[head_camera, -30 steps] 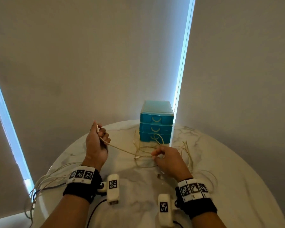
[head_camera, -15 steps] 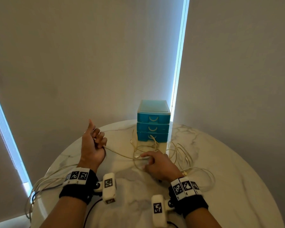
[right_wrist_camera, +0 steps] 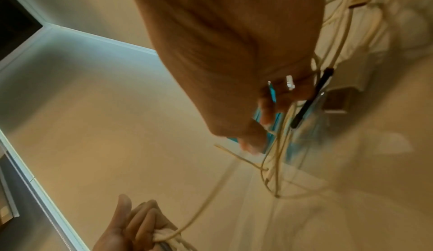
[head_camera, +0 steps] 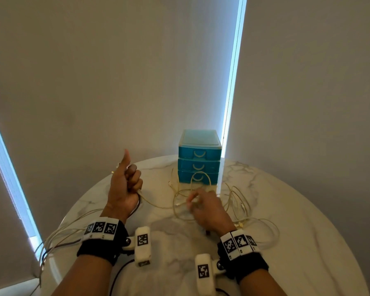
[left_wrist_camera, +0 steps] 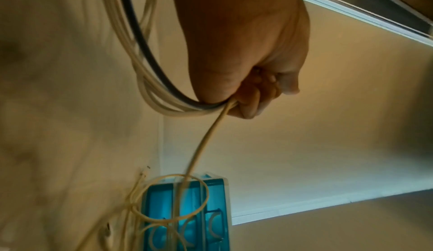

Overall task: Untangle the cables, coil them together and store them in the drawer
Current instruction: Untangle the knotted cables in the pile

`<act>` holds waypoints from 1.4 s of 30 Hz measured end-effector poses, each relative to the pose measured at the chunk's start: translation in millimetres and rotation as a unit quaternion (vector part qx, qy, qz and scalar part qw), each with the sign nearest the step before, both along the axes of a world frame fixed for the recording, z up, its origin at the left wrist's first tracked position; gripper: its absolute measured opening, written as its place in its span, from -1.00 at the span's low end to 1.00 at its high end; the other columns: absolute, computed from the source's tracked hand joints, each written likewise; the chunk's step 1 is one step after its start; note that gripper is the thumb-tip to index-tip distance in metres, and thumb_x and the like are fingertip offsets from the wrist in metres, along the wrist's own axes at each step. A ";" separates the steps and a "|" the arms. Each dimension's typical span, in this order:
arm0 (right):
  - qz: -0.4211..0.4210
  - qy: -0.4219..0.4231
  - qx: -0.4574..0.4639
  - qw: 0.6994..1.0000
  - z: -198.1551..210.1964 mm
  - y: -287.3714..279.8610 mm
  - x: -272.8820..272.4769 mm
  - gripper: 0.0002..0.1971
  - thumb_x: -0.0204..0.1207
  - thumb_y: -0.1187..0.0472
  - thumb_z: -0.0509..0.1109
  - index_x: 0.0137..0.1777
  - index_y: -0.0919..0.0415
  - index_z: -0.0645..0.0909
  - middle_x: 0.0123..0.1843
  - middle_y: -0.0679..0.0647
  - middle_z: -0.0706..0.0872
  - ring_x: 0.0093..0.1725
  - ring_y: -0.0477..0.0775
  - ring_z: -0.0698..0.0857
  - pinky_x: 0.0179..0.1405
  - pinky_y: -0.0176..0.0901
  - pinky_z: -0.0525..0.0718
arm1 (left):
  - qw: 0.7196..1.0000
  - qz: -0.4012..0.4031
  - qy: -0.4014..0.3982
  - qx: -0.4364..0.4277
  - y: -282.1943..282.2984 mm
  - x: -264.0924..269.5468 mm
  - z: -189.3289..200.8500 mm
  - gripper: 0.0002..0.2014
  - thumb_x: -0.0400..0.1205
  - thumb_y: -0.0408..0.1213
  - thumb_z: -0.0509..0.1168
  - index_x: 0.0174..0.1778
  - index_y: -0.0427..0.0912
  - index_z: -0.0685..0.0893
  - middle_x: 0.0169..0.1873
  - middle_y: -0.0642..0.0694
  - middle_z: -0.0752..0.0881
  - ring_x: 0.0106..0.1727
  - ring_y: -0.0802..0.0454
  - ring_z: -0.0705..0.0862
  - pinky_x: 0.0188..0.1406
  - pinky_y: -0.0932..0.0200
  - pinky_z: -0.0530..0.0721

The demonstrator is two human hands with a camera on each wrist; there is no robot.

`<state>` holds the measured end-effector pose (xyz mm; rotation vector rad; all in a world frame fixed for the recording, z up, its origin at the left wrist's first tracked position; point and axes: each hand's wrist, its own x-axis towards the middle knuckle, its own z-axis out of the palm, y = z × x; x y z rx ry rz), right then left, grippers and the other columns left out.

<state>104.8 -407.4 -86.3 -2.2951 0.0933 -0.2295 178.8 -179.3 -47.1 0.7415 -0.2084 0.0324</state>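
My left hand point(head_camera: 126, 184) is raised over the table's left side with the thumb up. Its fingers grip a bundle of cream cables and one black cable point(left_wrist_camera: 150, 80). A single cream cable point(head_camera: 156, 205) runs from that fist to my right hand point(head_camera: 203, 207), which is blurred and pinches the strand between thumb and fingertips point(right_wrist_camera: 264, 119). Loose cream cable loops point(head_camera: 235, 199) lie tangled around and beyond my right hand. The blue drawer unit point(head_camera: 199, 157) stands at the table's far edge with all three drawers closed.
The round white marble table point(head_camera: 303, 242) has its curved rim close on both sides. Loops of the held bundle point(head_camera: 58, 238) hang over the left rim. A black cable end point(right_wrist_camera: 309, 99) lies under my right palm. Window blinds stand behind.
My left hand has turned thumb-up and risen with its bundle. My right hand, pressed flat on the tangle half a second ago, has lifted and now pinches a cream strand.
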 end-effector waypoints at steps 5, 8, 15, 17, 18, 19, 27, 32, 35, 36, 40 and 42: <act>-0.060 -0.308 0.133 0.940 20.5 -5.1 -1.1 -0.86 0.68 0.18 0.58 0.09 -0.11 0.74 0.24 -0.17 0.69 0.14 -0.25 0.70 0.12 -0.44 0.69 | 0.969 -0.036 -0.033 0.243 -17.7 -10.2 3.1 -0.63 0.61 0.08 0.57 -0.28 0.08 0.51 -0.43 0.03 0.33 -0.52 0.12 0.22 -0.59 0.21 0.10; -0.030 -0.325 0.159 0.932 21.1 1.5 -4.1 -0.92 0.69 0.12 0.57 0.10 -0.09 0.79 0.11 -0.25 0.83 0.16 -0.22 0.78 0.14 -0.31 0.76 | 0.901 -0.097 -0.069 0.417 -29.6 -24.5 5.0 -0.65 0.58 0.21 0.58 -0.23 0.00 0.78 -0.44 -0.02 0.36 -0.46 0.08 0.24 -0.48 0.10 0.14; -0.042 -0.290 0.120 0.949 14.9 -1.6 0.6 -0.90 0.65 0.07 0.61 0.10 -0.11 0.79 0.03 -0.31 0.83 0.09 -0.32 0.76 0.03 -0.49 0.69 | 0.878 -0.137 -0.141 0.436 -22.5 -30.0 7.7 -0.71 0.69 0.02 0.52 0.06 -0.16 0.91 -0.44 -0.12 0.31 -0.43 0.00 0.22 -0.46 0.07 0.14; -0.048 -0.233 0.063 0.969 9.5 -3.5 3.0 -0.87 0.68 0.17 0.57 0.10 -0.12 0.79 0.02 -0.30 0.83 0.02 -0.32 0.76 -0.01 -0.46 0.66 | 0.922 -0.128 -0.143 0.335 -18.7 -24.5 7.5 -0.77 0.73 -0.09 0.49 0.03 -0.21 0.89 -0.43 -0.13 0.20 -0.45 0.01 0.14 -0.50 0.09 0.07; -0.050 -0.198 0.044 0.978 6.1 -4.5 4.3 -0.85 0.69 0.21 0.55 0.10 -0.11 0.80 0.02 -0.28 0.83 0.00 -0.29 0.76 0.01 -0.36 0.69 | 0.942 -0.123 -0.135 0.281 -15.9 -23.1 8.5 -0.79 0.73 -0.13 0.45 0.02 -0.20 0.88 -0.45 -0.07 0.20 -0.48 0.06 0.15 -0.52 0.14 0.06; -0.055 -0.164 0.035 0.984 3.4 -6.2 5.1 -0.85 0.69 0.20 0.54 0.10 -0.11 0.81 0.03 -0.27 0.83 0.00 -0.26 0.76 0.05 -0.25 0.73 | 0.958 -0.117 -0.126 0.230 -13.3 -21.7 10.2 -0.80 0.75 -0.15 0.42 0.00 -0.18 0.88 -0.48 0.00 0.22 -0.50 0.12 0.15 -0.54 0.18 0.06; -0.117 -0.140 0.062 0.981 -1.8 -25.1 11.2 -0.91 0.73 0.13 0.47 0.17 -0.05 0.66 0.10 -0.16 0.79 -0.02 -0.09 0.77 0.08 -0.03 0.77 | 0.992 -0.053 -0.111 0.010 5.6 -11.1 13.7 -0.70 0.91 -0.12 0.16 0.13 -0.04 0.81 -0.46 0.03 0.11 -0.53 0.14 0.03 -0.54 0.16 -0.02; -0.149 -0.204 0.123 0.960 2.5 -26.2 10.2 -0.50 0.71 0.04 0.51 0.50 -0.20 0.32 0.07 -0.14 0.77 -0.04 0.07 0.83 -0.04 0.01 0.76 | 0.993 -0.048 -0.109 -0.017 5.2 -15.5 16.5 -0.70 0.90 -0.11 0.16 0.09 -0.03 0.81 -0.48 0.03 0.10 -0.53 0.13 0.02 -0.60 0.22 0.03; -0.172 -0.193 0.119 0.958 2.5 -38.6 6.0 -0.65 0.66 0.03 0.57 0.37 -0.07 0.57 -0.04 -0.16 0.79 -0.01 0.04 0.83 0.00 -0.01 0.75 | 0.992 -0.040 -0.102 -0.066 13.4 -13.2 16.8 -0.72 0.90 -0.09 0.16 0.09 0.00 0.79 -0.49 0.05 0.12 -0.53 0.12 0.03 -0.62 0.23 0.05; -0.174 -0.183 0.117 0.960 0.4 -42.4 7.2 -0.74 0.63 0.01 0.60 0.26 -0.07 0.67 -0.04 -0.16 0.81 0.00 0.04 0.84 0.06 0.04 0.79 | 0.991 -0.036 -0.099 -0.079 16.7 -11.5 16.2 -0.73 0.90 -0.08 0.17 0.09 0.02 0.78 -0.51 0.05 0.14 -0.54 0.12 0.04 -0.62 0.23 0.06; -0.186 -0.179 0.106 0.960 -2.1 -50.0 6.7 -0.87 0.53 0.03 0.70 -0.02 -0.14 0.80 -0.04 -0.10 0.81 -0.04 -0.03 0.80 0.03 0.03 0.80 | 0.989 0.000 -0.091 -0.115 30.4 -6.9 12.7 -0.78 0.87 -0.04 0.23 0.07 0.08 0.79 -0.55 0.07 0.22 -0.54 0.11 0.06 -0.56 0.22 0.04; -0.202 -0.180 0.075 0.960 -1.3 -54.0 4.8 -0.84 0.47 0.06 0.76 -0.11 -0.13 0.81 0.03 -0.07 0.73 -0.01 -0.03 0.75 -0.07 -0.10 0.65 | 0.986 0.022 -0.087 -0.137 37.0 -4.9 11.3 -0.80 0.85 -0.04 0.26 0.08 0.09 0.79 -0.55 0.09 0.23 -0.54 0.12 0.07 -0.55 0.22 0.06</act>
